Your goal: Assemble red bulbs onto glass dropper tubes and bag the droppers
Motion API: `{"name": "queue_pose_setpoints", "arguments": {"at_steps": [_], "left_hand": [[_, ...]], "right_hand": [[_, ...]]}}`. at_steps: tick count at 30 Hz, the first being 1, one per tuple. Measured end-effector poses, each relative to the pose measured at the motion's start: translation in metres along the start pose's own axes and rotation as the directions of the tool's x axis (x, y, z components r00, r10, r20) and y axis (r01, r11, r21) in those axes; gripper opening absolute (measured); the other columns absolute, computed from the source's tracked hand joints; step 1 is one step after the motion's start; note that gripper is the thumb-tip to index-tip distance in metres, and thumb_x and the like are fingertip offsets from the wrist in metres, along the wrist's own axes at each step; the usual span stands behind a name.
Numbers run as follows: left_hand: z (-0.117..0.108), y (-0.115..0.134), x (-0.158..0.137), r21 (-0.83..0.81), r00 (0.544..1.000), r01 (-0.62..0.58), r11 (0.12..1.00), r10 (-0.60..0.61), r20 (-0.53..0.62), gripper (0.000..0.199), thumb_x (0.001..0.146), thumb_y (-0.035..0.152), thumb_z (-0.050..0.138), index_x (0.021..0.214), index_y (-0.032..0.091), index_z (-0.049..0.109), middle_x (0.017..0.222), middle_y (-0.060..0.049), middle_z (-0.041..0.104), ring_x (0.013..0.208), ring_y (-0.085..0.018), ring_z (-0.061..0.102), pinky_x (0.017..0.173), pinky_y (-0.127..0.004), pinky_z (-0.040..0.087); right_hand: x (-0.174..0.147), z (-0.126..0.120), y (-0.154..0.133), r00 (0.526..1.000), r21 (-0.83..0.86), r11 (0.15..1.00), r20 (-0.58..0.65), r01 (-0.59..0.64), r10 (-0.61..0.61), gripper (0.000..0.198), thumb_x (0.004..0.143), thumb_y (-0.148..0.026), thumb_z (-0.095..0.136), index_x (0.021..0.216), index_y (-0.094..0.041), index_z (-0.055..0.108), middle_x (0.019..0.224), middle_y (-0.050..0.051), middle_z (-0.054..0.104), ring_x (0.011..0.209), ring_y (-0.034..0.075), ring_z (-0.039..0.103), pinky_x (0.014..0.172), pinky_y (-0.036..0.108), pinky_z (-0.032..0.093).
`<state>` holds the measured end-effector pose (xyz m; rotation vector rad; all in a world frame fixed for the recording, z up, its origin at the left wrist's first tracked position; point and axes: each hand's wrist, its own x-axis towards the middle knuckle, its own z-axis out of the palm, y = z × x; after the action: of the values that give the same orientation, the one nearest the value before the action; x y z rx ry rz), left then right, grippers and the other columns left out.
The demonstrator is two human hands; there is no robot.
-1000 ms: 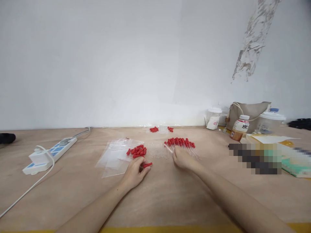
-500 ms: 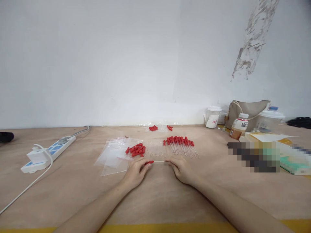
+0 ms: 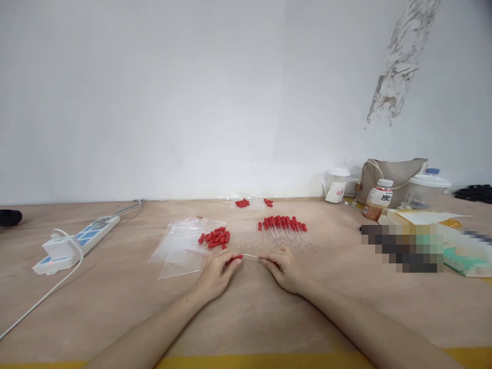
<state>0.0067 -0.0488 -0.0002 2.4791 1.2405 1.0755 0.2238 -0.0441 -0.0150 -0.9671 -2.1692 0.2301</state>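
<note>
Between the thumb and fingers of my left hand (image 3: pixel 218 270) is a red rubber dropper bulb (image 3: pixel 237 258). My right hand (image 3: pixel 285 268) pinches a thin clear glass tube (image 3: pixel 251 255), whose left end meets the bulb's mouth; how deep it sits inside I cannot tell. Just beyond my left hand lies a pile of loose red bulbs (image 3: pixel 218 236). Bare glass tubes (image 3: pixel 245 237) lie in a row behind the gap between my hands. To their right, several droppers with red bulbs fitted (image 3: pixel 288 230) lie side by side.
Flat clear plastic bags (image 3: pixel 179 256) lie left of the bulb pile. More bagged red bulbs (image 3: pixel 242 203) rest by the wall. A white power strip (image 3: pixel 82 243) with its cable is at left. On the right stand a paper cup (image 3: pixel 336 185), a bottle (image 3: pixel 378 200) and a grey bag (image 3: pixel 400 177).
My right hand has shifted slightly left and down, and the tube now slants a little. Less of the tube shows between my hands. My left hand is nearly still.
</note>
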Motion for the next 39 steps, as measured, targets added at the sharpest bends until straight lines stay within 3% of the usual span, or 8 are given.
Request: {"name": "queue_pose_setpoints", "arguments": {"at_steps": [7,18,22,30,39], "left_hand": [[0.003,0.003,-0.001,-0.05,1.0,-0.003,0.999,0.003,0.003,0.021,0.085,0.028,0.043,0.077,0.018,0.06,0.071,-0.001,0.059,0.068,-0.015,0.052,0.063,-0.024,0.038],[0.0,0.007,-0.001,-0.116,0.999,0.016,0.993,-0.01,0.053,0.025,0.087,0.031,0.038,0.079,0.018,0.058,0.073,-0.002,0.059,0.071,-0.016,0.051,0.067,-0.026,0.037],[-0.003,0.008,-0.001,-0.048,0.996,-0.034,0.998,0.038,0.08,0.024,0.087,0.031,0.04,0.079,0.019,0.059,0.071,-0.001,0.06,0.071,-0.016,0.051,0.073,-0.03,0.034],[-0.005,0.01,-0.003,0.144,0.967,-0.225,0.964,0.203,0.151,0.019,0.086,0.027,0.043,0.081,0.021,0.061,0.071,0.0,0.061,0.071,-0.014,0.051,0.085,-0.038,0.024],[-0.006,0.013,-0.001,0.162,0.958,-0.268,0.95,0.246,0.147,0.016,0.083,0.027,0.044,0.079,0.021,0.058,0.068,0.0,0.06,0.067,-0.015,0.051,0.089,-0.039,0.024]], "right_hand": [[0.001,0.001,0.004,0.997,0.022,0.998,0.035,-0.065,0.064,0.023,0.084,-0.027,0.043,0.095,-0.026,0.063,0.083,0.0,0.068,0.068,0.013,0.058,0.08,0.035,0.029],[0.002,0.001,0.006,0.996,0.043,0.999,0.091,-0.02,0.016,0.019,0.083,-0.029,0.045,0.087,-0.023,0.063,0.078,-0.001,0.067,0.064,0.012,0.055,0.078,0.033,0.028],[0.002,-0.002,0.007,0.994,0.011,1.0,0.111,-0.005,0.003,0.019,0.083,-0.029,0.044,0.084,-0.023,0.062,0.072,-0.002,0.066,0.059,0.01,0.052,0.078,0.032,0.027],[0.002,-0.013,0.0,0.985,-0.227,0.962,0.119,0.151,-0.126,0.022,0.083,-0.024,0.041,0.083,-0.024,0.063,0.073,0.001,0.065,0.061,0.012,0.05,0.072,0.032,0.022],[0.001,-0.004,-0.013,0.985,-0.192,0.979,0.168,0.064,-0.031,0.029,0.085,-0.025,0.035,0.069,-0.02,0.058,0.064,-0.001,0.063,0.054,0.01,0.046,0.072,0.031,0.023]]}}
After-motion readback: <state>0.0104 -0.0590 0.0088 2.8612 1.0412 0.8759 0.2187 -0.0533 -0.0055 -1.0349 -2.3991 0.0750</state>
